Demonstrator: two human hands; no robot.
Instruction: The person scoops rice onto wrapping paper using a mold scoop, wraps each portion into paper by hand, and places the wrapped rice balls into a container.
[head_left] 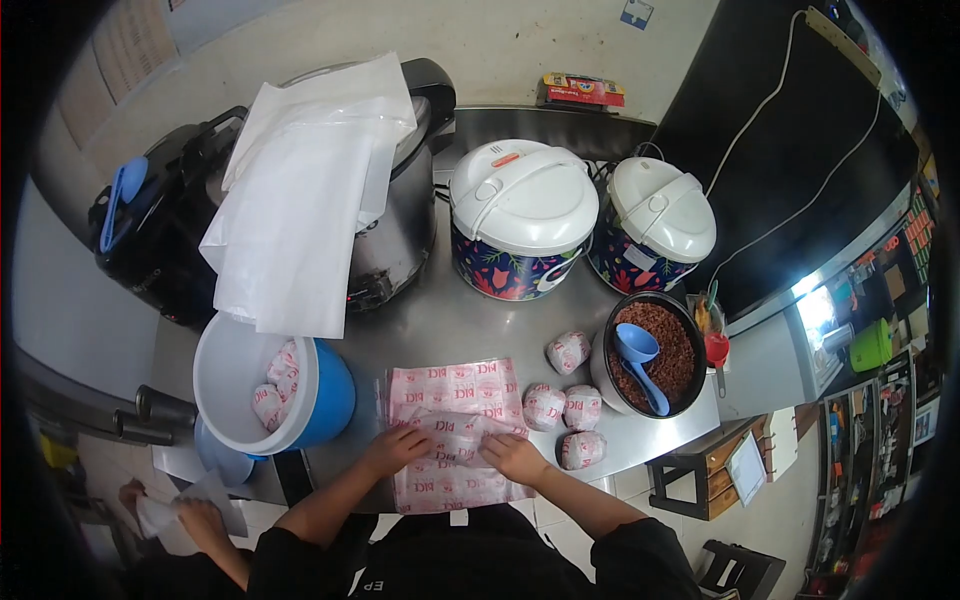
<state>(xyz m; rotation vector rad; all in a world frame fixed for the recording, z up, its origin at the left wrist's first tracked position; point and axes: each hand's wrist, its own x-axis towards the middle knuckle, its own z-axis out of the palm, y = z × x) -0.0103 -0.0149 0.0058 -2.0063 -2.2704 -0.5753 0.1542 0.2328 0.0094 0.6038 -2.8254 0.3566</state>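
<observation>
My left hand (398,450) and my right hand (515,458) grip the two sides of a translucent sheet of wrapping paper (455,435) with red print. It lies folded over a stack of the same printed sheets (455,488) at the steel counter's front edge. Whether anything lies inside the fold, I cannot tell. Right of the stack sit several round paper-wrapped bundles (543,407). Beside them stands a dark-rimmed pot of reddish-brown rice (668,335), with a blue ladle (638,345) resting on the rice. To the left, a blue insulated tub (335,395) with a white inside holds more wrapped bundles (270,402).
Two floral rice cookers (525,215) (660,210) stand at the back. White sheets (300,190) drape over a large steel cooker (395,250). A black cooker (150,240) carries a blue scoop (125,190). At lower left, a co-worker's hands (203,522) hold a translucent sheet (215,500).
</observation>
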